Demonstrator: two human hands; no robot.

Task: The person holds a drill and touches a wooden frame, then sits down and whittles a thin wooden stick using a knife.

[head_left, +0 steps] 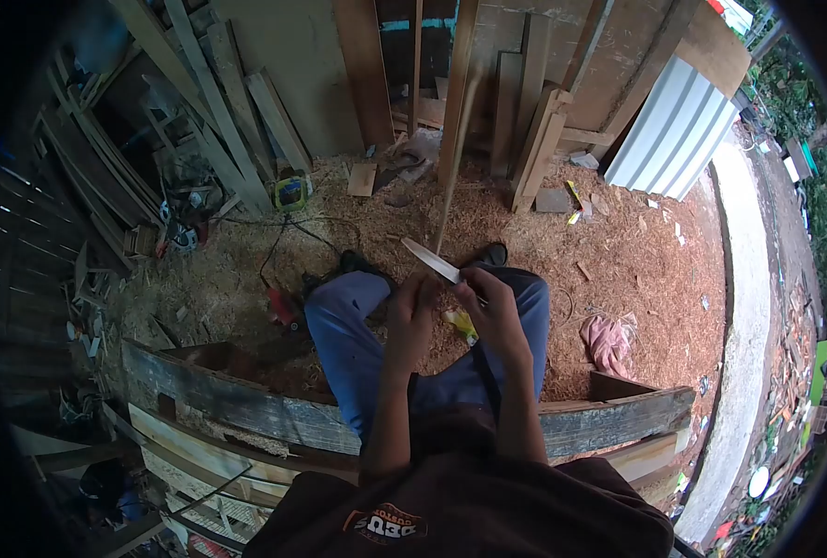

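My right hand (489, 299) is closed round the handle end of a knife-like blade (431, 259), which points up and to the left. Beside it, my left hand (413, 305) has its fingers drawn together near a long thin wooden stick (449, 191). The stick rises from near the blade toward the planks at the back. Whether my left hand grips the stick's lower end cannot be made out. A yellow and white wrapper (461, 325) shows below my hands, between my knees.
Wood shavings cover the ground. Planks (530, 153) lean at the back, beside a white corrugated sheet (671, 130). A red power tool (283, 307) with a cable lies left of my legs. A pink cloth (608, 346) lies right. I sit on a dark timber beam (246, 395).
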